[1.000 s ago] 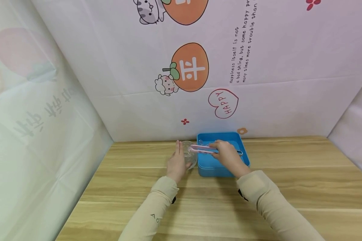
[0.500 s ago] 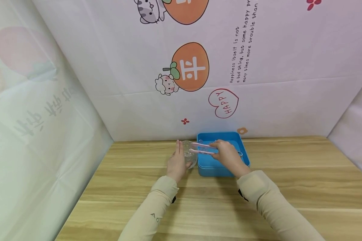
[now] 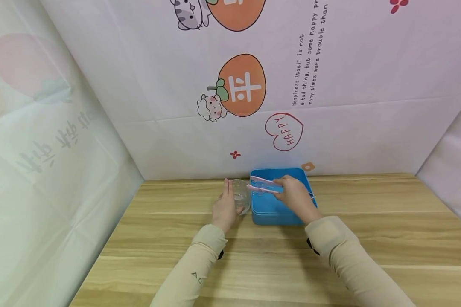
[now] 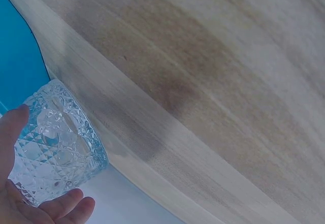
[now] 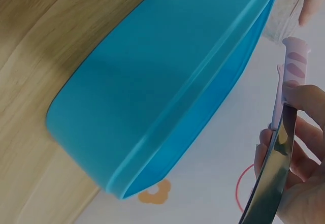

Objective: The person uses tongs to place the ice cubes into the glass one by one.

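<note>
My left hand [image 3: 224,209] holds a clear cut-glass cup [image 3: 243,198] that stands on the table at the left of a blue box [image 3: 278,219]. In the left wrist view the thumb and fingers lie around the patterned glass wall [image 4: 61,142]. My right hand [image 3: 295,196] grips pink-tipped metal tongs [image 5: 294,64] above the box. Their two arms are spread apart, with the tips over the box's left rim, and nothing shows between the tips. Small clear pieces seem to lie in the left part of the box, too faint to make out.
The wood-grain table [image 3: 261,264] reaches back to a white printed cloth wall [image 3: 176,145], close behind box and cup. Another cloth wall [image 3: 61,179] closes off the left side. Box and cup stand almost side by side.
The tongs have opened, their tips moving from over the glass cup to the right, over the box. My right hand shifts slightly right with them. The left hand and cup stay put.
</note>
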`<state>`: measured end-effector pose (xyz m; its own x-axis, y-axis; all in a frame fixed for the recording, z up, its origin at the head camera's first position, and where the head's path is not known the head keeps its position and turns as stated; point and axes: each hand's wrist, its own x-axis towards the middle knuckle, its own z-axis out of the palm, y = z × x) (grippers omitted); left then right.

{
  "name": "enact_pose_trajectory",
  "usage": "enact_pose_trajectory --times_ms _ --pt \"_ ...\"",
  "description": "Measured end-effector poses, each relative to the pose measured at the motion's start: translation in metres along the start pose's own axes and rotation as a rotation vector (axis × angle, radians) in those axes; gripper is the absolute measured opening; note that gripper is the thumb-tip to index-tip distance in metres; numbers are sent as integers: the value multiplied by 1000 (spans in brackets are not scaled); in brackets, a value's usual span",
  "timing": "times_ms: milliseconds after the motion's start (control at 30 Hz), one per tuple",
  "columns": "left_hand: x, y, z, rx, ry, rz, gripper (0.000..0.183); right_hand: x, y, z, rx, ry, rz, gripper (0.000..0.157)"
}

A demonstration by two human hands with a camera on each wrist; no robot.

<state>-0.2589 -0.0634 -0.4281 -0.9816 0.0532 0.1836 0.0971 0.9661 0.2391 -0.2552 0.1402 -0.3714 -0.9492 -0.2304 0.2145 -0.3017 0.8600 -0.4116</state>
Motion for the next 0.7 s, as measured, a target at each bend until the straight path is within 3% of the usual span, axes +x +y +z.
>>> enact_pose_trajectory --times_ms 400,700 --pt "1 -1 0 -9 -3 -5 96 11 24 -2 -27 -40 132 42" --pt "1 0 1 8 -4 -3 96 10 35 6 -59 -39 170 43"
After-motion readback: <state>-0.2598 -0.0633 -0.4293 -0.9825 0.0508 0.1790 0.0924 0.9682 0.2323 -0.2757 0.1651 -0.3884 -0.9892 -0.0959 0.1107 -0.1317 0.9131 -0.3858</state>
